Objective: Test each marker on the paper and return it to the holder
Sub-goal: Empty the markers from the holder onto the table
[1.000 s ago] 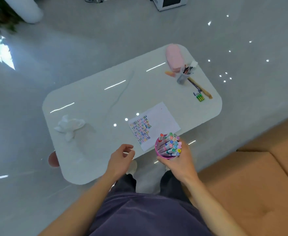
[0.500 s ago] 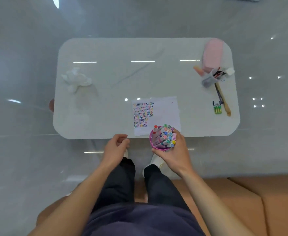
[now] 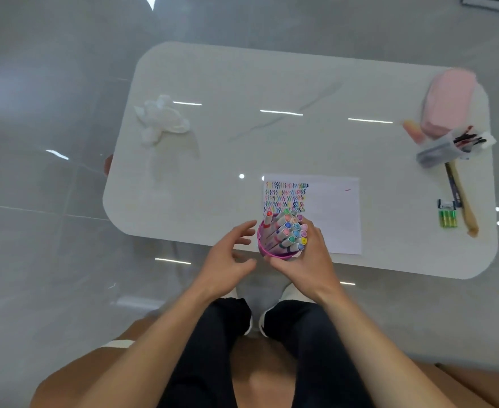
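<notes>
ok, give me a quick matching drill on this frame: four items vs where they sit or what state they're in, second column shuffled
Items:
1. pink marker holder
2. paper
3. crumpled tissue
4. green batteries

Places or states:
A. on the table's far left part
B. gripped in the right hand
C. flat at the near table edge, squiggles on its left half
D. near the table's right end, beside a wooden stick

Pairs: 1-B, 2-C, 3-A, 4-D

one holder (image 3: 274, 252), one paper (image 3: 330, 213), two hands (image 3: 227, 256)

Glossy white table (image 3: 213, 201), matt paper (image 3: 333, 219), shiny pink plastic holder (image 3: 264, 250).
</notes>
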